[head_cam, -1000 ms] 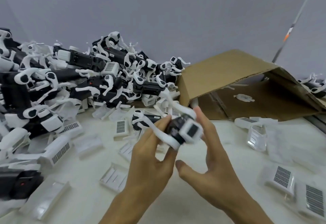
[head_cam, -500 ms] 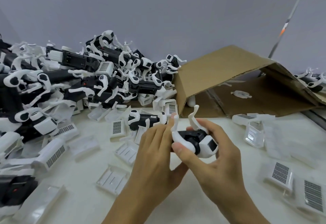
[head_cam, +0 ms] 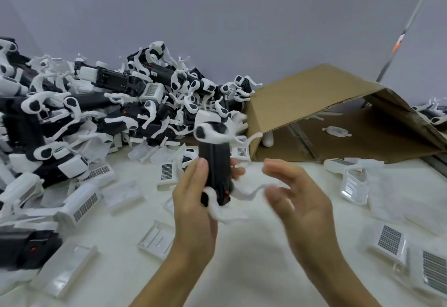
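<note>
Black-and-white gadget is gripped upright by the left hand; right hand hovers spread beside it; probably mid-handling, not yet set aside.

Device newly upright, right hand off

A: What colour is the device that the left hand holds?

B: Its long body is black, the curved parts at both ends are white, and there is one small red dot near the lower end.

A: And the pile behind it?

B: The same, black and white mixed together. The desk is off-white, and the box is plain brown cardboard.

A: The small covers?

B: White, with a grid of fine dark squares on top. The wall is pale grey-violet, and the thin grey pole has an orange band.
</note>
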`<action>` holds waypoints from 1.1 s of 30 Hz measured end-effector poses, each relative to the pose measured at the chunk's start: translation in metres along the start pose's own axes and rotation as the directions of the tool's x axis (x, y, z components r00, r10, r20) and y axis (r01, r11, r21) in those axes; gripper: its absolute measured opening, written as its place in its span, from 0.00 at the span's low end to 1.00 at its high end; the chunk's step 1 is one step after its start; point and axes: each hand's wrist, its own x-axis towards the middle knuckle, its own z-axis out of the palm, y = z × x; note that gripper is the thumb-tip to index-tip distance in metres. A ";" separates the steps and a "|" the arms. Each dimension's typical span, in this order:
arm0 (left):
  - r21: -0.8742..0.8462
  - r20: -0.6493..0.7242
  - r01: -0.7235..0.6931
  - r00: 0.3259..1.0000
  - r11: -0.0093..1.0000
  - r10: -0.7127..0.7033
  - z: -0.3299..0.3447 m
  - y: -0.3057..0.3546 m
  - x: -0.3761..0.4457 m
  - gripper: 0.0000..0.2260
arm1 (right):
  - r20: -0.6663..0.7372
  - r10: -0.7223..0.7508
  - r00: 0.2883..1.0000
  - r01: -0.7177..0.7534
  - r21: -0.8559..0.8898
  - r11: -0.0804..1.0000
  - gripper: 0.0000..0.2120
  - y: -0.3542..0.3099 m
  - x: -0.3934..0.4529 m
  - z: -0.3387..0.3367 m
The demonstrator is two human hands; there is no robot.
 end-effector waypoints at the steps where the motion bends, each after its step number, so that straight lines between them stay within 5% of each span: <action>1: -0.139 0.004 0.172 0.985 0.975 -0.173 0.001 0.003 0.000 0.17 | 0.065 -0.065 0.996 0.069 -0.061 0.996 0.27 0.000 -0.002 0.002; 4: -0.238 0.043 0.372 0.927 0.897 -0.373 0.003 0.005 -0.003 0.19 | 0.176 -0.205 0.963 0.227 -0.111 0.968 0.27 0.007 -0.005 0.006; 10: -0.301 0.167 0.452 0.892 0.840 -0.421 0.013 0.002 -0.012 0.19 | 0.229 -0.140 0.963 0.148 -0.018 0.989 0.18 0.010 -0.006 0.006; 24: -0.365 0.212 0.474 0.880 0.801 -0.425 0.009 0.000 -0.009 0.22 | 0.133 -0.157 0.979 0.160 -0.013 0.987 0.08 0.006 -0.007 0.012; 33: -0.346 0.181 0.493 0.870 0.798 -0.459 0.009 -0.001 -0.007 0.21 | 0.121 -0.111 0.986 0.110 0.015 0.994 0.16 0.004 -0.007 0.014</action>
